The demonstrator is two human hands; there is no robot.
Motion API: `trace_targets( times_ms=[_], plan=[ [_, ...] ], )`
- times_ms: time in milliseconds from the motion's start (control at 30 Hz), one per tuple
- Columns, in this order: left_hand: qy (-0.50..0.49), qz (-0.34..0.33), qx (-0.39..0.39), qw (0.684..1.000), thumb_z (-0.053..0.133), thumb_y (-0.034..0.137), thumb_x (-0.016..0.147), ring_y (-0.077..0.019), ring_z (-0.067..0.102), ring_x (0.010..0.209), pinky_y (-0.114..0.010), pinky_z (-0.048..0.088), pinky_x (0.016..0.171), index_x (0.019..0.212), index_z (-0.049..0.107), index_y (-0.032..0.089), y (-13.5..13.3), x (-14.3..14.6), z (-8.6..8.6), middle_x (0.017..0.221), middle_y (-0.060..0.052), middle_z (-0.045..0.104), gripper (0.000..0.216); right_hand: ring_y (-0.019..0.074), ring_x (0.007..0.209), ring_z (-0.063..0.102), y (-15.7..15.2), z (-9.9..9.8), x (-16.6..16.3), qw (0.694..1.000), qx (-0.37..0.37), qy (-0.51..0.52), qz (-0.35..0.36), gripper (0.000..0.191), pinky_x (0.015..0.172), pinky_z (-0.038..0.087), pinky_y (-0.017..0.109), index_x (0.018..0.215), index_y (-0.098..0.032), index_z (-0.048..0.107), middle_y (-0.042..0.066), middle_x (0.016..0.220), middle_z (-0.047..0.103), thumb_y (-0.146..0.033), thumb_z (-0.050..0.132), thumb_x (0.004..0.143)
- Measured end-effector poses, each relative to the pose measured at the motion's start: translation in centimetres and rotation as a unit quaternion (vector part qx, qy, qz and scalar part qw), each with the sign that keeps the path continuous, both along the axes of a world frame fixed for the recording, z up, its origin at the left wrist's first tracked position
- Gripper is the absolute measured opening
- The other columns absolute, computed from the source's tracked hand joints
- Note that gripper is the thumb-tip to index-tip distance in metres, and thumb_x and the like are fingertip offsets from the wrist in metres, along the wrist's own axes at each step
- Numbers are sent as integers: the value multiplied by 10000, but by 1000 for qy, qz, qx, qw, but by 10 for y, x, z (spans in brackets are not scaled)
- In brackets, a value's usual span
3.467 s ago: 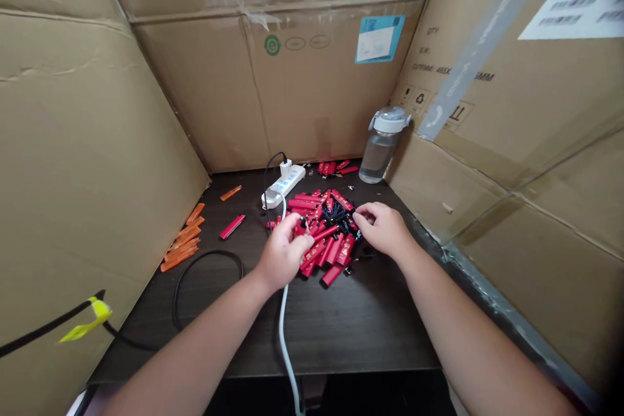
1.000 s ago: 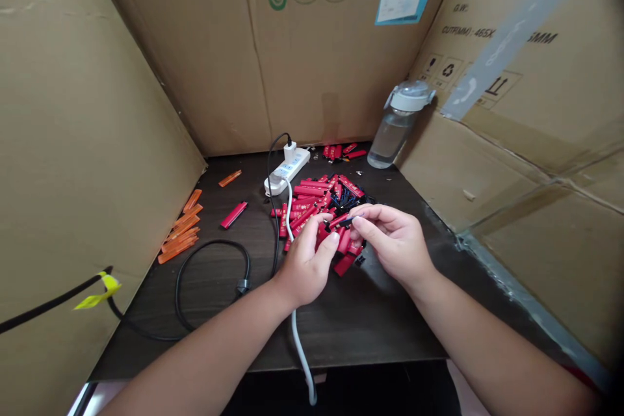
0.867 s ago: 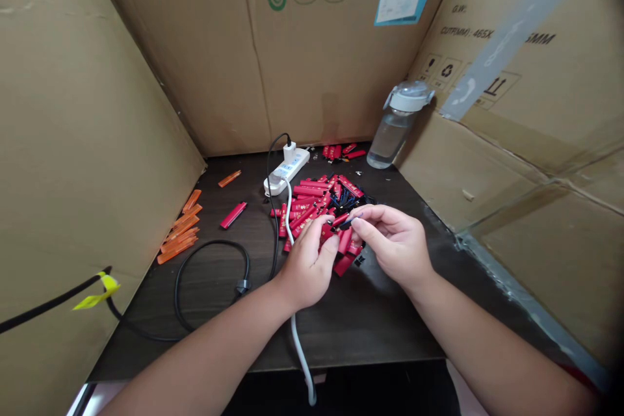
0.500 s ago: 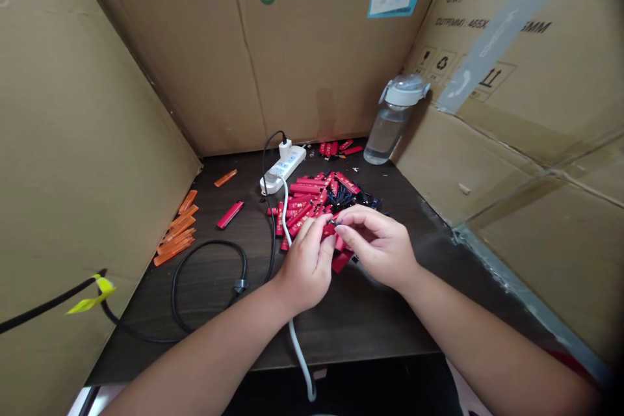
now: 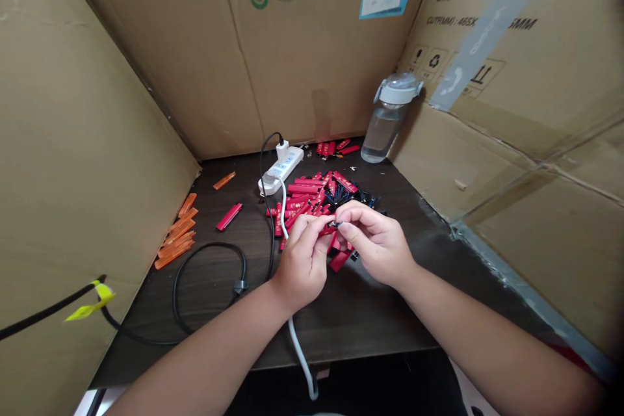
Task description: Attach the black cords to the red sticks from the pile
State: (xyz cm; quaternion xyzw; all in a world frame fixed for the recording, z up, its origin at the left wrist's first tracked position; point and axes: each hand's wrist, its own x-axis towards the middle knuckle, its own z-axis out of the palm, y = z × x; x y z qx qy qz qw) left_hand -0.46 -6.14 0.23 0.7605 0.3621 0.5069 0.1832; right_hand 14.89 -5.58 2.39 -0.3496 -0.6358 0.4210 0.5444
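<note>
Over the pile, my left hand [image 5: 303,266] is closed around a slim red piece shaped like a lighter [image 5: 329,229], most of it hidden by the fingers. My right hand [image 5: 377,244] pinches at its metal end, where a small dark part [image 5: 335,223] shows between the fingertips; its kind is too small to tell. Beneath and behind both hands lies a heap of similar red pieces [image 5: 305,188] with gold print. Several small black and blue parts [image 5: 344,195] are mixed in on the heap's right side.
A white power strip [image 5: 287,166] with a plugged-in charger stands behind the heap. Black [image 5: 209,245] and white cables cross the dark table [image 5: 351,331]. Orange translucent strips [image 5: 178,234] and a single red piece [image 5: 229,216] lie left. A water bottle [image 5: 383,130] stands back right; cardboard boxes [image 5: 302,65] wall three sides.
Both hands stay together at the same red piece, with only slight finger shifts; more of its metal end now shows. The whole view has shifted a little.
</note>
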Motion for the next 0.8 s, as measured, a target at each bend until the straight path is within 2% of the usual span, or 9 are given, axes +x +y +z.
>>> trace_targets(
  times_ms=[100, 167, 333, 433, 500, 633, 800],
  plan=[
    [-18, -3, -9, 1000, 481, 140, 918, -143, 577, 926, -279, 489, 829, 1162, 569, 202, 0, 0, 1, 1002, -57, 582, 267, 118, 663, 576, -1, 1, 1, 999, 19, -31, -20, 113, 540, 518, 239, 796, -175, 617, 56, 894, 572, -260, 600, 868],
    [-26, -6, -26, 999, 481, 156, 921, -147, 581, 929, -283, 489, 827, 1156, 584, 214, 0, 0, 1, 1007, -58, 588, 262, 125, 678, 580, -1, 4, 3, 999, 2, -36, -16, 121, 548, 517, 242, 777, -170, 636, 61, 889, 583, -266, 623, 850],
    [-75, -44, -78, 993, 501, 224, 923, -159, 597, 927, -306, 496, 836, 1146, 618, 225, 2, 1, -4, 999, -61, 613, 252, 90, 554, 557, 6, 2, 6, 990, -115, 59, 56, 171, 506, 494, 239, 739, -149, 649, 29, 810, 603, -302, 721, 760],
    [-119, -68, -129, 982, 529, 271, 911, -170, 613, 948, -314, 504, 851, 1138, 636, 215, 3, 3, -7, 1017, -65, 640, 257, 80, 521, 552, 8, -1, 6, 978, -168, 103, 71, 196, 485, 484, 229, 745, -139, 651, 22, 783, 622, -307, 752, 727],
    [-138, -71, -156, 976, 550, 290, 899, -174, 624, 942, -316, 509, 851, 1120, 650, 206, 4, 4, -6, 1022, -68, 657, 257, 82, 526, 558, 7, 0, 6, 978, -165, 108, 69, 189, 489, 488, 228, 746, -140, 656, 22, 773, 624, -303, 751, 732],
    [-165, -72, -189, 965, 581, 305, 877, -180, 638, 914, -312, 521, 821, 1093, 666, 197, 2, 6, 1, 982, -65, 677, 256, 97, 570, 586, 3, 7, 5, 988, -115, 83, 55, 174, 520, 521, 243, 744, -149, 668, 33, 826, 616, -308, 738, 748],
    [-159, -73, -178, 968, 582, 284, 876, -182, 631, 950, -306, 519, 840, 1088, 677, 193, 0, 5, 4, 979, -68, 673, 249, 101, 582, 592, 0, 13, 5, 992, -100, 61, 51, 188, 524, 536, 241, 739, -153, 669, 33, 827, 613, -333, 717, 769]
  ],
)
